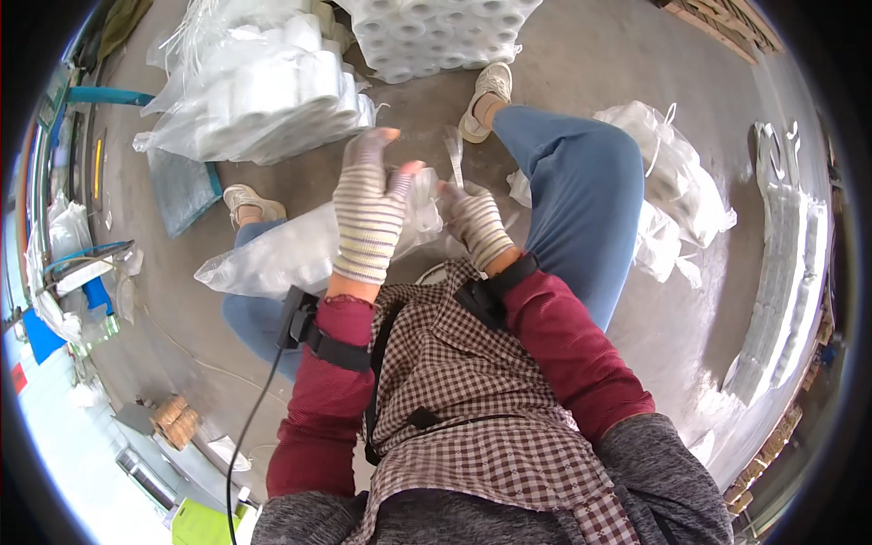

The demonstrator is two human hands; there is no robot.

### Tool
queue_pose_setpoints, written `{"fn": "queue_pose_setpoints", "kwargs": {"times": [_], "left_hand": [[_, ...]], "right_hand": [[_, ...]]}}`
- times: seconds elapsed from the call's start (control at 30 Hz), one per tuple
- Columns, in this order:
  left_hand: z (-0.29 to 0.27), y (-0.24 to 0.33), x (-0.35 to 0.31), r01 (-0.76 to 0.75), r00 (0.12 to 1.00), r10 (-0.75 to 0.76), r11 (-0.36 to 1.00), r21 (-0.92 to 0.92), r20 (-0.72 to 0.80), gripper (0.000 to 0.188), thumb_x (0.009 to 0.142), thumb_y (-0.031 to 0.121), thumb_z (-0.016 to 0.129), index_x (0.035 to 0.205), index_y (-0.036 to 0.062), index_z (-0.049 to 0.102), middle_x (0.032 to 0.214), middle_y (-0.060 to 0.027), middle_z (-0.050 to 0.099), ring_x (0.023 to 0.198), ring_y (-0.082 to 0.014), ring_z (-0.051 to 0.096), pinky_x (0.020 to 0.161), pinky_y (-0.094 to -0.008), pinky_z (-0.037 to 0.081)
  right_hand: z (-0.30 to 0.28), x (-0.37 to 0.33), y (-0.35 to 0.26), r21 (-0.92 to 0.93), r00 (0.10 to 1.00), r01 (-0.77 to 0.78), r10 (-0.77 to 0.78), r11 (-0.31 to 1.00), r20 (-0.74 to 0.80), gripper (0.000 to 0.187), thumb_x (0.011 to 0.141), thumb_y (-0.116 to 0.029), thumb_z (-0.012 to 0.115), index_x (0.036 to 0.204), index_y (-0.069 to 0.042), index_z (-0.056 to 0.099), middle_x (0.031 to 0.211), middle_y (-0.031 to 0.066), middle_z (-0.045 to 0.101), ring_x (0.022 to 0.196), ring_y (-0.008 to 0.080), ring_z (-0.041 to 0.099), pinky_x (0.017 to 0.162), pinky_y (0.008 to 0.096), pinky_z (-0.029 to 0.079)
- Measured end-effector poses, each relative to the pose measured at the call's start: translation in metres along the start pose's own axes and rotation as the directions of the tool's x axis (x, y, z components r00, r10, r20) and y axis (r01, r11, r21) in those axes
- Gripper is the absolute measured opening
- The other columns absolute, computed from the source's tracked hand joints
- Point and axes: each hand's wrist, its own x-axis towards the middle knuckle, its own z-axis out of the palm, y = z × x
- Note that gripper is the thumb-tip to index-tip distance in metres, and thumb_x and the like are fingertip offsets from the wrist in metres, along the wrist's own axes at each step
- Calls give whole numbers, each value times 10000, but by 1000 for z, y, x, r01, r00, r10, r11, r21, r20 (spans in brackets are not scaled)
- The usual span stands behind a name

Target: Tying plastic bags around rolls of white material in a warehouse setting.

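A long, filled clear plastic bag (282, 252) lies across in front of me between my knees. Its contents look whitish and I cannot make them out. Above the bag is my left hand (368, 200) in a striped glove with bare fingertips, thumb apart from the fingers and nothing seen in it. My right hand (474, 218), in a matching glove, is closed near the bag's gathered right end (423, 204). A thin whitish plastic strip (454, 150) sticks up from its fingers; their exact grip is partly hidden.
Bagged white rolls (282, 91) are heaped at the far left, with more stacked rolls (436, 36) beyond my right foot. Tied white bags (668, 173) lie right of my knee. Long flat plastic bundles (781, 272) line the far right. A bluish sheet (180, 189) rests near my left foot.
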Motion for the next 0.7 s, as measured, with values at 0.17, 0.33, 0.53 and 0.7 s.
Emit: {"fn": "queue_pose_setpoints", "kwargs": {"times": [0.17,0.33,0.53,0.7], "left_hand": [[17,-7,-20,703,656,-525,686,-187,542,163,818,-5,530,962,19,602,751,-2,607,536,-33,468,481,-208,407],[21,-17,-20,834,424,-633,552,-6,648,119,812,82,585,905,30,636,685,-15,622,514,-51,484,441,-205,388],[13,-23,-27,870,423,-662,487,-74,619,172,795,146,612,878,-3,626,629,-22,581,449,-87,475,402,-238,375],[7,-27,-27,682,487,-473,731,19,734,144,791,135,595,835,5,639,581,11,521,488,-82,454,422,-247,367]], "right_hand": [[-6,-20,-29,202,996,-89,84,975,36,240,842,-267,592,683,-128,477,535,-32,409,396,69,334,372,212,246],[-21,-20,-33,155,988,-152,149,976,34,264,849,-288,591,675,-128,472,529,-32,410,394,71,336,373,212,245],[-22,-2,-27,-20,998,36,-35,999,55,275,833,-306,612,738,-58,540,561,-22,470,453,77,399,416,237,315],[15,4,-91,-474,956,202,-67,857,286,274,829,-282,619,899,-20,589,553,10,468,497,87,450,469,264,381]]}}
